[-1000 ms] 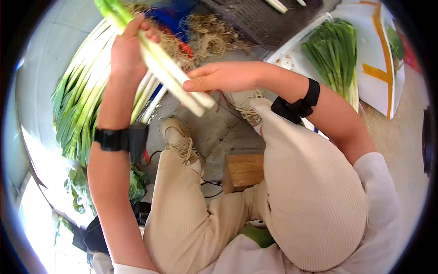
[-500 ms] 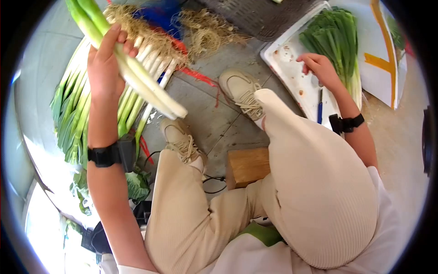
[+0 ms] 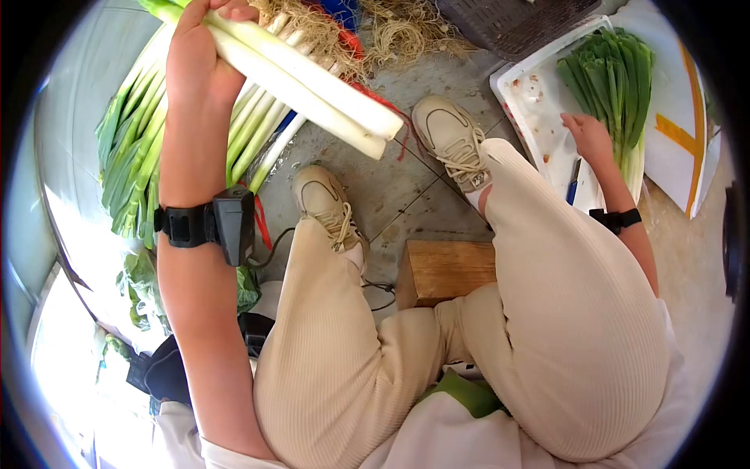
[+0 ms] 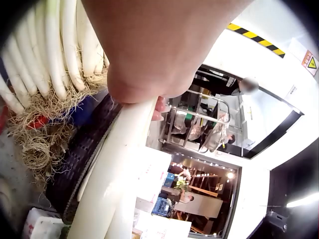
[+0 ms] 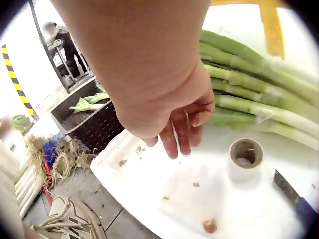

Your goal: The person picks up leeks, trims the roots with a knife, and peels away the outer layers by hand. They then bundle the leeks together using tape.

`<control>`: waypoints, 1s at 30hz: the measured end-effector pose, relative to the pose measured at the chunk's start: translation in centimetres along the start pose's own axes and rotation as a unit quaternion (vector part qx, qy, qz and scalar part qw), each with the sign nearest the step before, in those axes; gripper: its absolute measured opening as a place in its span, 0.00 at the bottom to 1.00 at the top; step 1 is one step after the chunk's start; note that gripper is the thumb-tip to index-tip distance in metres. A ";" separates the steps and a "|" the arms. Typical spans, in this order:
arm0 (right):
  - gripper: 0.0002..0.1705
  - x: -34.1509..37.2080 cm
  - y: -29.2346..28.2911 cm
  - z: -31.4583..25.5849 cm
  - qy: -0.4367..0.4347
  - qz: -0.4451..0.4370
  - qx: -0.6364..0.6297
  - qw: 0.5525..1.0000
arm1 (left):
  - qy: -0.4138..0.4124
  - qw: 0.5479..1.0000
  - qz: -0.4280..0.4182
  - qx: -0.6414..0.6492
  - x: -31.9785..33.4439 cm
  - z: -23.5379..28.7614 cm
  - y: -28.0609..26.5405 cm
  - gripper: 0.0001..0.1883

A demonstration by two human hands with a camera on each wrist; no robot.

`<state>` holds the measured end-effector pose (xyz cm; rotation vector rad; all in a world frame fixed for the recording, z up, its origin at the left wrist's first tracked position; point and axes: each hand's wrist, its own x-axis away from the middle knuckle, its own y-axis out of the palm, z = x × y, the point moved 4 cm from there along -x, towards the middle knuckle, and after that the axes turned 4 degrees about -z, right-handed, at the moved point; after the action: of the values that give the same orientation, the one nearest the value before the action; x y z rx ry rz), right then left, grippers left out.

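My left hand (image 3: 205,59) grips two long leeks (image 3: 312,82) with white stalks pointing down to the right; in the left wrist view the stalks (image 4: 117,164) run down from the palm. My right hand (image 5: 174,119) is above a white foam tray (image 5: 174,199), beside a bundle of green leeks (image 5: 259,94), its fingers loosely bent and nothing seen in them. On the tray are a tape roll (image 5: 245,160) and a blue-handled knife (image 5: 299,201), also visible in the head view. Whether the right fingers touch the bundle cannot be told.
Rooted leeks (image 3: 141,156) lie on the left beside a root pile (image 3: 402,35). A dark woven crate (image 3: 519,23) stands behind the tray. My shoes (image 3: 328,205) and a wooden block (image 3: 445,270) are on the floor. People show in the background of the wrist views.
My right hand has left the stalks and moved right, over to the tray. The left hand still holds the leeks, which swung left and then back right.
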<state>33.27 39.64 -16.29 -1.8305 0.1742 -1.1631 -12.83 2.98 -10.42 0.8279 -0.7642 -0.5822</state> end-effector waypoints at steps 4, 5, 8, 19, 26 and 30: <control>0.20 -0.8 2.0 3.6 0.010 -0.109 0.141 0.984 | 0.068 0.994 0.087 -0.009 1.2 -1.0 0.7 0.06; 0.20 -0.8 2.6 4.2 0.010 -0.108 0.142 0.984 | 0.069 0.994 0.087 -0.008 1.2 -1.0 0.4 0.06; 0.18 0.1 2.4 4.1 -0.022 -0.009 0.027 0.999 | 0.055 0.995 0.078 0.006 0.6 -0.2 -1.0 0.06; 0.14 0.4 2.1 4.2 0.020 -0.046 0.022 0.999 | -0.022 0.991 0.021 0.133 0.4 0.2 -0.9 0.10; 0.13 0.5 2.7 4.4 0.030 -0.065 0.021 0.997 | -0.070 0.966 -0.065 0.240 1.9 -1.2 0.8 0.11; 0.13 0.7 2.5 4.1 0.024 -0.016 0.033 0.999 | -0.083 0.957 -0.088 0.263 2.2 -1.4 1.4 0.10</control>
<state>37.72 40.41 -18.26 -1.7553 0.1329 -1.2220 -10.20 2.76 -9.10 1.3621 -1.0267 -0.6207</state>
